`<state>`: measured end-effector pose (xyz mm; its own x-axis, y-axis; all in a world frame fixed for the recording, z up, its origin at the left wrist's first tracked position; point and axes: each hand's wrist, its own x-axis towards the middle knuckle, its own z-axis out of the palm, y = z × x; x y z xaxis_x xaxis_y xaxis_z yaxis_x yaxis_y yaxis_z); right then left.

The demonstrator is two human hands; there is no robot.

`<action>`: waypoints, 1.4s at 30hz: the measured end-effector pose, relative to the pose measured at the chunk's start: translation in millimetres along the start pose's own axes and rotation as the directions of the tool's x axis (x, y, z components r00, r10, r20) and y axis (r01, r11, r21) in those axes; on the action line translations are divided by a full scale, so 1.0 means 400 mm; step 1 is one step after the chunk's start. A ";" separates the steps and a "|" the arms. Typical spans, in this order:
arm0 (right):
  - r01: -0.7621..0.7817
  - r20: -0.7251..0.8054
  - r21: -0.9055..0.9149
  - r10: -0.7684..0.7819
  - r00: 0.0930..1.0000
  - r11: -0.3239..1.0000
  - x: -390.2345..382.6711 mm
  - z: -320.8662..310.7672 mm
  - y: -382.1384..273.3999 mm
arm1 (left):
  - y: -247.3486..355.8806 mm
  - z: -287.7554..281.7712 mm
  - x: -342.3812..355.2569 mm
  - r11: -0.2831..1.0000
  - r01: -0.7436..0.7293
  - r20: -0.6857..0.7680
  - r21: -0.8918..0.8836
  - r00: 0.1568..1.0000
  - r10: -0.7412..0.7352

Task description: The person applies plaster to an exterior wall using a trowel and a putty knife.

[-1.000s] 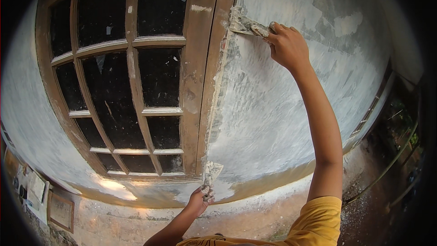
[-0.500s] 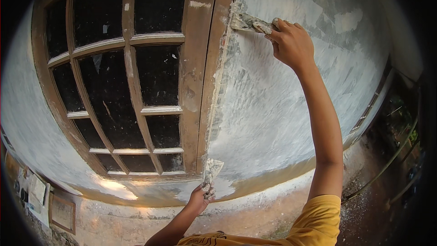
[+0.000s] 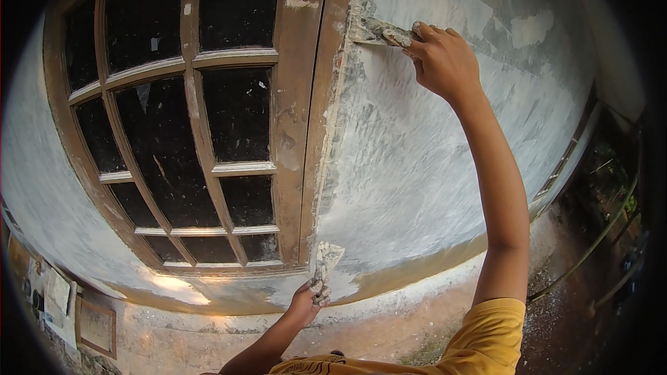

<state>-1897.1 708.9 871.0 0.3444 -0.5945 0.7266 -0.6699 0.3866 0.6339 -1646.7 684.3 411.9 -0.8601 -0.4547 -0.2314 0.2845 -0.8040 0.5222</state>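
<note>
My right hand [image 3: 445, 62] is closed on the handle of a putty-caked scraper [image 3: 379, 30]. Its blade lies against the pale, skim-coated wall [image 3: 410, 153], right at the edge of the brown wooden window frame [image 3: 316, 97]. Lower down, my left hand [image 3: 306, 304] grips a second putty knife [image 3: 325, 260], its blade pointing up and smeared with whitish filler. That knife is near the frame's bottom right corner. A rough strip of filler runs down the joint between frame and wall.
Dark glass panes [image 3: 156, 146] fill the window grid at left. Below the wall runs a pale ledge [image 3: 229, 323]. A wood-framed panel [image 3: 96, 325] leans at lower left beside assorted items. Thin poles [image 3: 590, 250] and dark ground lie at right.
The scraper in my right hand has shifted very slightly to the left along the frame's edge. The window appears slightly farther left; my left hand stays nearly in place.
</note>
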 end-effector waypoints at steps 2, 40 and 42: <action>0.010 -0.010 -0.009 -0.010 1.000 1.000 0.004 -0.016 -0.004 | 0.004 -0.005 0.000 1.000 -0.011 0.011 0.006 1.000 0.011; -0.040 -0.045 -0.033 0.038 0.998 0.999 0.062 -0.053 0.023 | -0.014 -0.012 -0.031 1.000 0.002 0.040 -0.007 0.999 -0.002; -0.044 -0.033 -0.044 0.042 0.999 0.998 0.050 -0.065 0.037 | -0.010 -0.012 -0.040 1.000 -0.008 0.022 -0.011 1.000 0.009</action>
<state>-1883.1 721.0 901.8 0.3370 -0.5543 0.7610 -0.6546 0.4430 0.6126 -1631.9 692.9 409.6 -0.8666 -0.4531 -0.2091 0.2964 -0.8045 0.5148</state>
